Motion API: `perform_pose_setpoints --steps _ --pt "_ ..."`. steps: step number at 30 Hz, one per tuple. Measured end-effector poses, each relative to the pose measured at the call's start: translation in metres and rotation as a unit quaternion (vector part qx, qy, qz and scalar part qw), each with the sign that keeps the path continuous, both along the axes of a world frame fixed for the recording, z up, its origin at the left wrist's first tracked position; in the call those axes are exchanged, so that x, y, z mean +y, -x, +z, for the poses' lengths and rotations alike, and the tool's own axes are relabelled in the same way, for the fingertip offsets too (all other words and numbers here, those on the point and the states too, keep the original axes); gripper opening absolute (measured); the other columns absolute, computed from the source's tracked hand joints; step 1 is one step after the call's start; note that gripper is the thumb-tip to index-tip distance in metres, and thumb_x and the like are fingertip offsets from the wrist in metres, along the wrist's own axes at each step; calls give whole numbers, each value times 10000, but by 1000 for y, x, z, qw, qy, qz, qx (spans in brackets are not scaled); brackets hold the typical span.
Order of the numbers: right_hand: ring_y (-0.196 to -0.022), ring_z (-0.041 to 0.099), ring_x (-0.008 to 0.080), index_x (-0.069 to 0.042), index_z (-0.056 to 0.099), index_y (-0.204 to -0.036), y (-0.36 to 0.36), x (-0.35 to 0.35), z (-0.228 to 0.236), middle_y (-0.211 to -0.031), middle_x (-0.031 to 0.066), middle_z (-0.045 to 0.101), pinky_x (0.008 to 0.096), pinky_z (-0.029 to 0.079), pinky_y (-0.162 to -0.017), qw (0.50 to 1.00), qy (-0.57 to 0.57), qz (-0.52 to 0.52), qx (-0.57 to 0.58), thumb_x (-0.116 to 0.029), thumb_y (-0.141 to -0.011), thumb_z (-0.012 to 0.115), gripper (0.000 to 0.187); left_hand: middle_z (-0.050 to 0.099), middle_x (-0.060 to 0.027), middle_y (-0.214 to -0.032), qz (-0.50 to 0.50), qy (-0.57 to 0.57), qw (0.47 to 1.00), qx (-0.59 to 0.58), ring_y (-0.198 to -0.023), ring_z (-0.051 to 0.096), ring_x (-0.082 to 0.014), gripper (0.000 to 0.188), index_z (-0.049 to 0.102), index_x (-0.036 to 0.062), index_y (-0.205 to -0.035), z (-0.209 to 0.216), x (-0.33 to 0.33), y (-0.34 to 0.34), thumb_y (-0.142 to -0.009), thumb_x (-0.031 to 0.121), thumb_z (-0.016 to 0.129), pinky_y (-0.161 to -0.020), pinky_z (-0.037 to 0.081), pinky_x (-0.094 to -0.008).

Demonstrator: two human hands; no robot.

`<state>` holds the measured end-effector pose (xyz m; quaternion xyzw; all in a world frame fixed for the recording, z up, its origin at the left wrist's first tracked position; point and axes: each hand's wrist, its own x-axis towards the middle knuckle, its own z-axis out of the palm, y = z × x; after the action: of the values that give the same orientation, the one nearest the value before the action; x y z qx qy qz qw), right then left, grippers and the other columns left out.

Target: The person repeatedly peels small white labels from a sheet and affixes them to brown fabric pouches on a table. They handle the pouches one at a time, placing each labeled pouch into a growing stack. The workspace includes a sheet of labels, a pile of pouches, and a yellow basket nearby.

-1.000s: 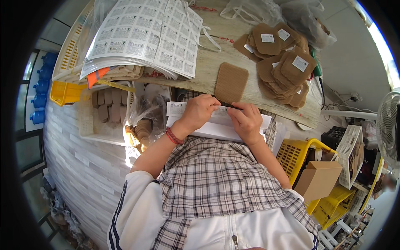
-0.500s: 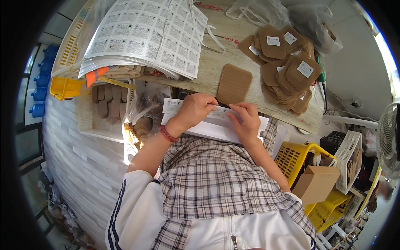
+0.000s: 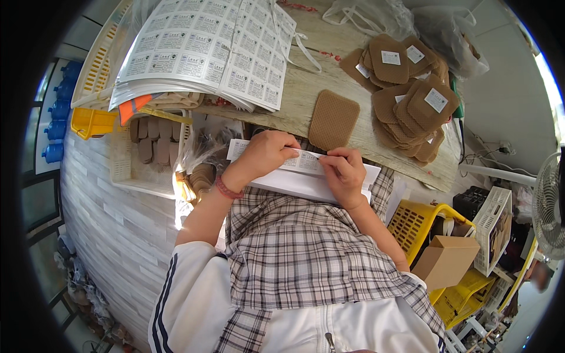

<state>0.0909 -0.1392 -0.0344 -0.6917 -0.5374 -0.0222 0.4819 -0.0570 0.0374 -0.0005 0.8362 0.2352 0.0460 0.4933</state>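
Note:
A strip of white printed label stickers (image 3: 309, 161) lies across my lap, over a folded white sheet (image 3: 291, 182). My left hand (image 3: 268, 156) is closed, thumb and fingers pinching the strip's upper edge. My right hand (image 3: 343, 175) pinches at the strip's right part; whether one label has come loose in its fingertips is too small to tell. Just beyond my hands, a single brown textured pad (image 3: 334, 119) with rounded corners lies on the table, with no label showing. Farther right are piles of similar brown pads (image 3: 419, 112), several bearing a white label (image 3: 435, 100).
A thick stack of printed label sheets (image 3: 194, 47), tied with string, covers the table's left side. Clear plastic bags (image 3: 450, 38) sit at the far right. Below left is a white crate (image 3: 138, 176) of pads; right, a yellow basket (image 3: 406, 226), a cardboard box (image 3: 447, 259) and a fan (image 3: 547, 206).
My left hand has shifted slightly left and the gap between my hands is wider, showing more printed labels. The strip stays across my lap; the view has tilted a little.

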Motion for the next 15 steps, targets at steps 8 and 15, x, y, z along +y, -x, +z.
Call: perform_pose_setpoints --steps 8,15 --pt "-896 581 252 -101 721 -833 1 -17 24 -951 60 623 330 483 -726 986 -4 150 69 40 -688 792 214 712 -131 -809 27 10 997 70 -784 684 -228 162 745 9 -928 3 4 -9 -826 133 725 -714 517 -333" --pt "-835 558 100 -40 595 -996 -50 1 31 -908 4 601 249 459 -744 878 -35 -25 477 -92 -985 631 64 678 -186 -1129 -43 -211 968 -128 -1095 623 -343 66 644 -2 -850 3 -18 -19 -830 61 650 -927 484 -428"
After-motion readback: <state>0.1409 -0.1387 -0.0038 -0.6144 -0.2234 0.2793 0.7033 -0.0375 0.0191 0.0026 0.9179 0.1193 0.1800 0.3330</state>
